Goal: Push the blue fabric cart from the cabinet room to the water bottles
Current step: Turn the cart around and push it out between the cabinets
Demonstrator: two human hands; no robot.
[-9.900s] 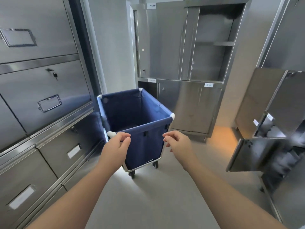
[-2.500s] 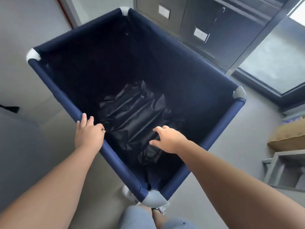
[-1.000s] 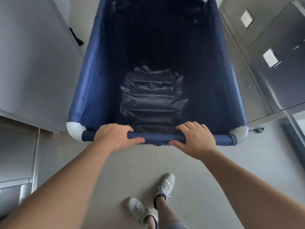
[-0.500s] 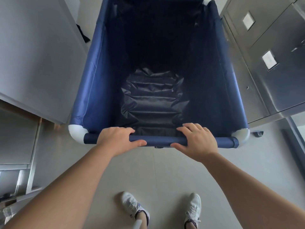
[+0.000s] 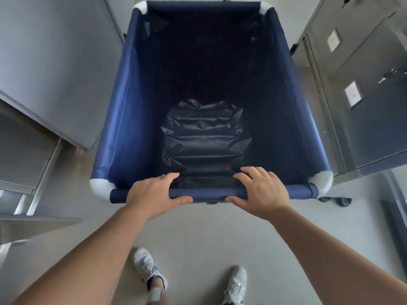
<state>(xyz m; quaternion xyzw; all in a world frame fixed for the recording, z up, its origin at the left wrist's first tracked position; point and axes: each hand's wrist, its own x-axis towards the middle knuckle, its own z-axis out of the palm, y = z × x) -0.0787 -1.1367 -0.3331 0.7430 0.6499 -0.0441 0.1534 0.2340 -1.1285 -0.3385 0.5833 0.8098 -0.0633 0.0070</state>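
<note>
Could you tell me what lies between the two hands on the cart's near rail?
In the head view, only a bare stretch of the blue near rail lies between the left hand and right hand.

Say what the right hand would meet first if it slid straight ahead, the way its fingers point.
The right hand grips the near rail of the blue fabric cart, fingers pointing over it. Going straight on, it would pass through the open cart interior and probably reach the far fabric wall; depth is unclear.

A storage room: steel filing cabinets [image 5: 361, 89] with label holders line the aisle.
</note>
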